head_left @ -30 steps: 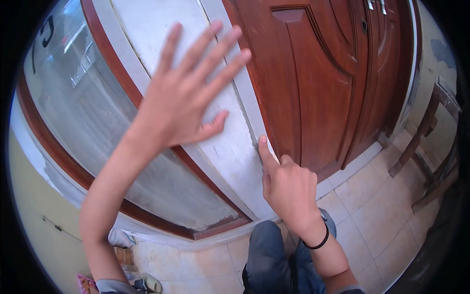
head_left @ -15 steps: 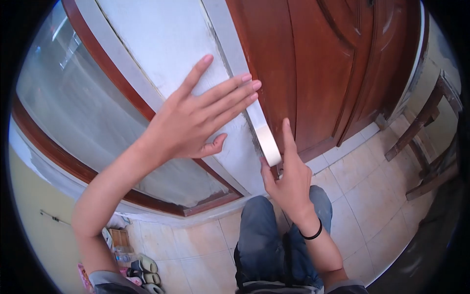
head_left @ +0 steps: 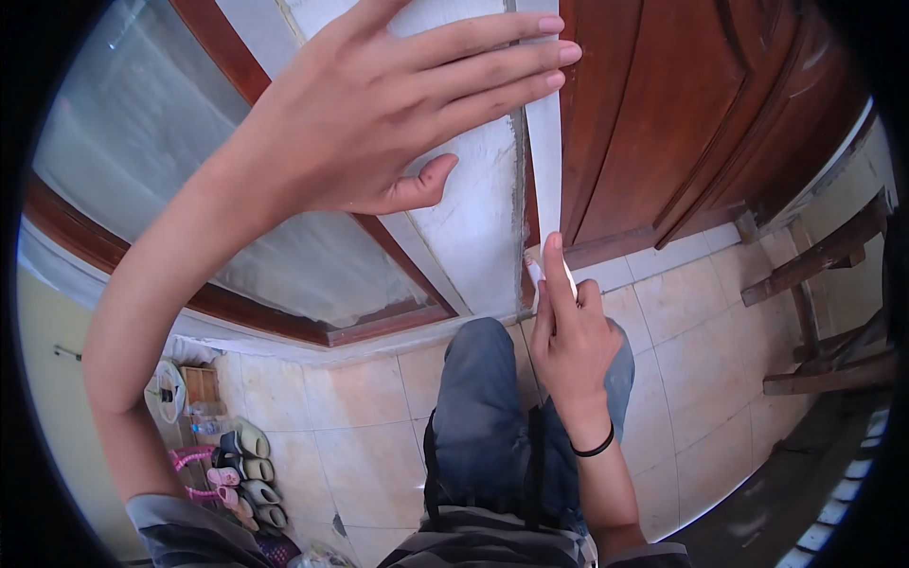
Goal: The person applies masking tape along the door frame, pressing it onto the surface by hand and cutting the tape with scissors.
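My left hand is spread flat, its fingertips over a strip of pale tape that runs down the edge of the white door frame. Lower down, my right hand grips a roll of tape, mostly hidden behind its fingers, with the index finger stretched up along it. The strip leads down to this roll. Right beside the strip stands the brown wooden door.
A window with a brown frame is at the left. Several shoes and a small wooden crate stand on the tiled floor at the lower left. Wooden furniture is at the right.
The view has tilted lower. My right hand has gone down the frame edge with the roll, which is now more hidden. My left hand appears larger and higher, still spread.
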Demonstrator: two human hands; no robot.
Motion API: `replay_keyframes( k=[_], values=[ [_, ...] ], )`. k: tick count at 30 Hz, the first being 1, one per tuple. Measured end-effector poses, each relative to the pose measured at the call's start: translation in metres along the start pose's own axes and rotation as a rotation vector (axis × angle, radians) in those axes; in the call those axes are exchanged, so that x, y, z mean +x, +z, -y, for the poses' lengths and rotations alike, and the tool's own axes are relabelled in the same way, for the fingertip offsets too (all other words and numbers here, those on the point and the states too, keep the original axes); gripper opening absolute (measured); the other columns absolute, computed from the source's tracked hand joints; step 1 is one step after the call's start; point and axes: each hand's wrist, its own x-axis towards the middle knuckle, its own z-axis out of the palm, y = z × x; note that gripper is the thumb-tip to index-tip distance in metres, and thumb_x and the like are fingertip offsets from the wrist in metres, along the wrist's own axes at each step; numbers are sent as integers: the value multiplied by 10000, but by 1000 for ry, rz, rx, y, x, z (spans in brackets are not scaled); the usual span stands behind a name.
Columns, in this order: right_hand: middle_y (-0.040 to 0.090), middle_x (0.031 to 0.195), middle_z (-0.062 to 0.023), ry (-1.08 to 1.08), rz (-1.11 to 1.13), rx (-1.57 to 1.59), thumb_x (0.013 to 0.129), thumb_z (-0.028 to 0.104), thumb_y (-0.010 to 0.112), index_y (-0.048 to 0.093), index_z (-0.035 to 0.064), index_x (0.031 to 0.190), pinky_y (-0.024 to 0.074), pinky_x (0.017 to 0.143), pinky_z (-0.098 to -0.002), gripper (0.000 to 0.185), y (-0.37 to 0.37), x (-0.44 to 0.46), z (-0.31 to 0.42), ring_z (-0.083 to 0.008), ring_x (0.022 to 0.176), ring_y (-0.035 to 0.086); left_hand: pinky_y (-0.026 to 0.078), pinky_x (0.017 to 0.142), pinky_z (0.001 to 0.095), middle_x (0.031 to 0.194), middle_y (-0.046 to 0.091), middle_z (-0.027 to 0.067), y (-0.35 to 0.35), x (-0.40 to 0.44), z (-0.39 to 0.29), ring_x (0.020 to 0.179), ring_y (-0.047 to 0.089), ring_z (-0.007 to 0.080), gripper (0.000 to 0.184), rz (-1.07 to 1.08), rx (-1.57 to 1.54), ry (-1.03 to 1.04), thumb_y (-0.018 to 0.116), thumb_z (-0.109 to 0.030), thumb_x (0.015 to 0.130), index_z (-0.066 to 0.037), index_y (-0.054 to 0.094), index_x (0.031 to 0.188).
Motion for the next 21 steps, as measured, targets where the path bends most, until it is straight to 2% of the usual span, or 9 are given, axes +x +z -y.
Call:
replay_keyframes(
  k=[1,3,4,5,7,10,13,19,21],
  values=[
    [466,740,-56,6,41,-72,921,98,775,538,302,1627,435,463,-377,773,-3,2,4,-240,502,522,94,1340,737,1751,386,7,1,0,-1,1634,306,148,808,-69,26,11,537,-443,883,-171,477,1641],
    [479,748,-64,7,75,-143,918,98,769,522,307,1637,443,460,-387,788,-7,12,11,-255,503,548,95,1342,737,1744,398,7,-27,6,1,1631,312,148,790,164,-95,-21,554,-439,880,-168,506,1621],
    [513,768,-78,16,126,-185,916,102,763,513,302,1642,457,459,-396,794,-10,14,14,-272,511,586,95,1342,737,1744,398,7,-16,4,-1,1631,312,148,790,164,-109,-25,554,-439,880,-168,506,1621],
    [548,787,-92,24,168,-222,913,106,758,503,296,1647,472,459,-405,799,-11,17,17,-288,520,623,93,1344,736,1740,404,7,-1,3,-1,1630,315,145,782,17,-15,2,563,-435,877,-166,519,1610],
    [578,805,-105,33,189,-240,918,107,745,515,278,1639,483,459,-410,776,-12,23,21,-299,522,642,91,1345,735,1737,410,6,10,1,0,1628,317,143,775,-128,76,26,572,-431,874,-164,532,1600],
    [623,837,-131,28,215,-275,922,100,723,533,237,1627,505,462,-417,743,-11,29,24,-315,524,670,80,1348,733,1734,416,5,3,1,1,1626,320,138,764,-127,62,20,583,-432,872,-161,549,1586],
    [638,844,-145,11,225,-289,918,86,711,543,196,1619,518,463,-420,729,-10,33,25,-319,523,680,76,1350,732,1728,427,5,-17,3,0,1624,324,136,752,113,-85,-20,578,-421,869,-159,564,1574],
    [624,815,-147,3,215,-283,906,73,706,542,174,1622,514,451,-420,741,-6,34,26,-314,514,676,67,1357,719,1718,444,10,18,0,5,1625,325,139,733,-178,59,39,538,-410,873,-157,580,1560],
    [617,804,-144,0,208,-278,906,73,707,538,175,1626,508,446,-420,746,-4,35,26,-311,508,672,64,1357,719,1718,444,10,18,-1,5,1626,324,140,732,-174,57,35,530,-413,877,-158,579,1561]
  ],
)
